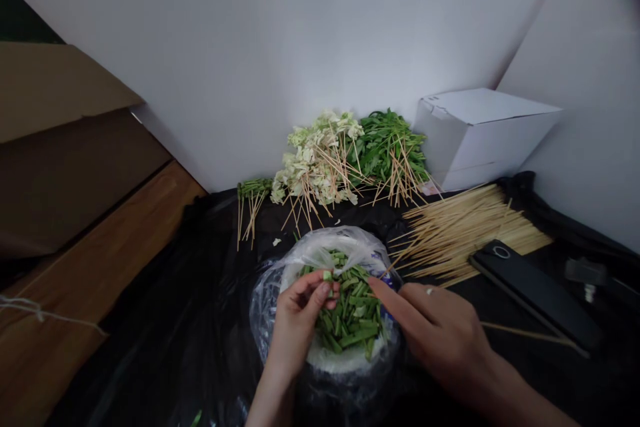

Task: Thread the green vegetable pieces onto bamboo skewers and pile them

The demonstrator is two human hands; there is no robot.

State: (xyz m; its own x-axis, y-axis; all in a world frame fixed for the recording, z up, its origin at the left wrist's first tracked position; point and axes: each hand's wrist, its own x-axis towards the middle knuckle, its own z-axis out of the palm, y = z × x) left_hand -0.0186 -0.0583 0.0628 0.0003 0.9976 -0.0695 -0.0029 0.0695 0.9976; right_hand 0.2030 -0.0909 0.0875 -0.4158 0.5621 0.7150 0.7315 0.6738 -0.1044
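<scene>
My left hand pinches a short piece of cut green bean between thumb and fingers, above a plastic-lined bowl. Many cut green bean pieces fill the bowl. To the right, my right hand is closed, its index finger pointing toward the beans. A thin bamboo skewer runs out behind this hand; the hand hides its middle. Clear plastic film bunches up over the bowl's far rim.
Behind the bowl lie skewered green beans, skewered pale cabbage-like leaves and skewered leafy greens. Loose bamboo skewers spread at right, a dark phone beside them. A white box stands behind. Black plastic sheeting covers the surface.
</scene>
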